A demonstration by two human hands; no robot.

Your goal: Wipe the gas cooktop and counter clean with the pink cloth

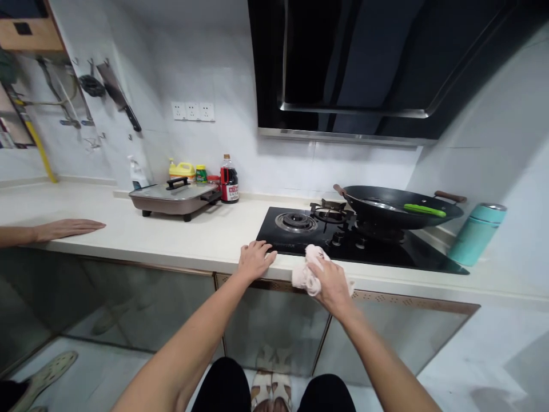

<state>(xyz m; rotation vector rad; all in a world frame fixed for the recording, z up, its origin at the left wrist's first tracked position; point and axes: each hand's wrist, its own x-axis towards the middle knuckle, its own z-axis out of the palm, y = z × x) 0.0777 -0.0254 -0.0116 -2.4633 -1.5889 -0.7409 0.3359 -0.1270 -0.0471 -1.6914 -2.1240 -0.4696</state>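
Observation:
My left hand (256, 260) lies on the counter's front edge, its fingers spread over the rim by the left corner of the black gas stove (295, 241). It holds nothing. A crumpled pale pink cloth (309, 279) is gripped in my right hand (332, 281), which presses it against the counter edge in front of the stove knobs (338, 237). On the stove, the left burner (295, 222) is bare, and a pan support (330, 212) sits behind it. A black wok (394, 220) with a green-handled utensil (424, 210) rests on the right burner.
At the right wall a turquoise bottle (477, 234) leans. Left of the stove stand a lidded electric pan (174, 200), a soy sauce bottle (229, 182) and a yellow jug (182, 170). Another person's hand (71, 229) lies flat on the counter. The range hood (343, 68) hangs above.

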